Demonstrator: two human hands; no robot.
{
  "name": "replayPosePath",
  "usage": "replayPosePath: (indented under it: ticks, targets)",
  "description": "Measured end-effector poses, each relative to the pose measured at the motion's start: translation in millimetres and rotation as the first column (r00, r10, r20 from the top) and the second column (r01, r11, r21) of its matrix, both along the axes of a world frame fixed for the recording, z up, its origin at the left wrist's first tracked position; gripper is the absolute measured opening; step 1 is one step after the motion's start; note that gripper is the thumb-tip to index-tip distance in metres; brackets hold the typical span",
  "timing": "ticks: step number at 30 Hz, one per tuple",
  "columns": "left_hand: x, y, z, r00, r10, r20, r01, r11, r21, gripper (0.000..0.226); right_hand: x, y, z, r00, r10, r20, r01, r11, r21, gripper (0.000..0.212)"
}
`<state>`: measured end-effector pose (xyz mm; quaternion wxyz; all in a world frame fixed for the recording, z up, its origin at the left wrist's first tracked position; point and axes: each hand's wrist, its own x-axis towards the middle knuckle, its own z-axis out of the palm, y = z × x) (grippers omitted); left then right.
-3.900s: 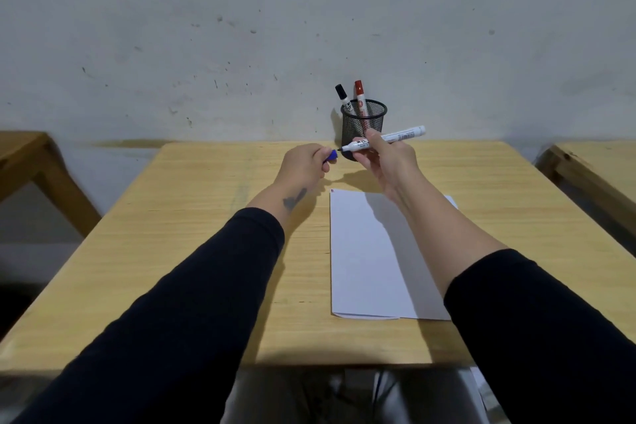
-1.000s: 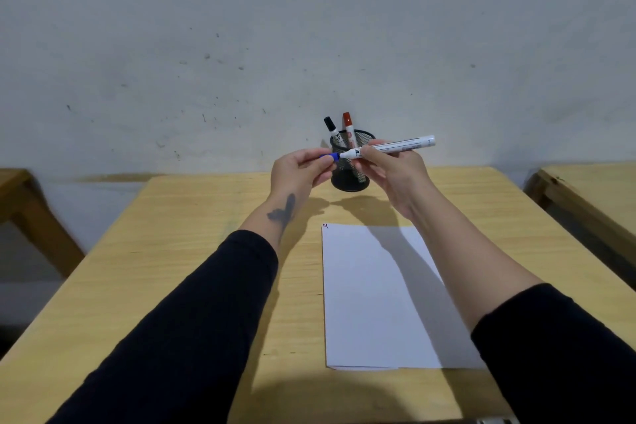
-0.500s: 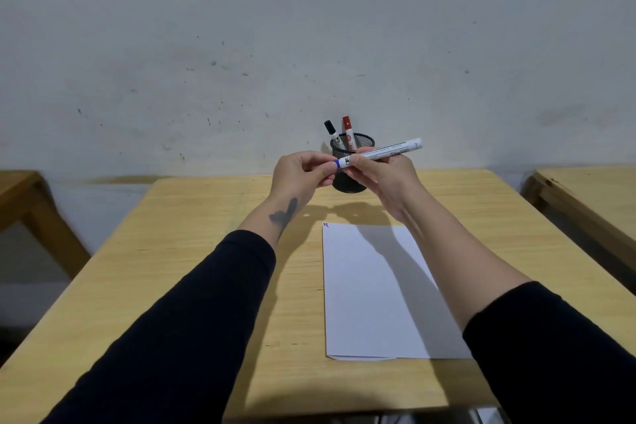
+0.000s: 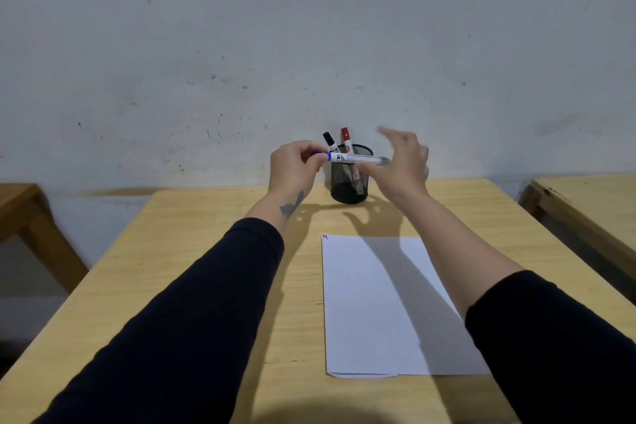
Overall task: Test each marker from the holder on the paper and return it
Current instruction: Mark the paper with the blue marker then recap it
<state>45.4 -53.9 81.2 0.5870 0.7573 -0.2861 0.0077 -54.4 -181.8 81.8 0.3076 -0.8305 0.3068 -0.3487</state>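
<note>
My left hand [image 4: 295, 165] pinches the blue-capped end of a white marker [image 4: 358, 159] held level in front of the black mesh holder [image 4: 349, 182]. My right hand [image 4: 402, 163] is blurred, its fingers spread, just at the marker's far end; I cannot tell whether a fingertip still touches it. A black-capped marker [image 4: 329, 140] and a red-capped marker [image 4: 346, 138] stand in the holder. The white paper [image 4: 385, 306] lies on the wooden table [image 4: 192, 272], with small marks at its top left corner [image 4: 325, 236].
A pale wall rises directly behind the holder. Other wooden tables stand at the far left [image 4: 20, 210] and the far right [image 4: 592, 203], separated by gaps.
The cap went back on the marker. My right hand has let go of the barrel and opened, and my left hand now holds the marker by its capped end.
</note>
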Motion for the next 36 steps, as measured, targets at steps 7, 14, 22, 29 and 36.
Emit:
replayPosePath:
  ticks: [7,14,22,29,36]
  targets:
    - [-3.1,-27.9,14.1,1.000,-0.015,0.011,0.017,0.993,-0.116,0.042,25.6,-13.7,12.3,0.978,0.173,0.117,-0.172,0.985,-0.016,0.019]
    - [22.1,-70.0,-39.6,0.992,0.047,-0.121,-0.028,0.987,0.160,0.095,69.4,-34.0,49.4,0.936,0.144,0.321,-0.171,0.983,0.059,0.017]
    - [36.7,-102.4,-68.0,0.996,-0.012,-0.092,0.019,0.997,0.073,0.076,105.8,-56.1,7.7,0.970,0.163,-0.183,-0.140,0.981,0.133,0.011]
    - [39.2,-102.4,-70.4,0.997,-0.030,-0.078,0.035,0.997,0.063,0.076,120.2,-51.4,-1.1,0.919,0.110,-0.378,-0.104,0.994,0.035,0.025]
    - [33.7,-74.5,-36.9,1.000,-0.006,-0.004,0.007,0.977,0.213,0.089,82.7,-39.7,29.7,0.976,0.086,-0.202,-0.088,0.996,-0.001,0.028]
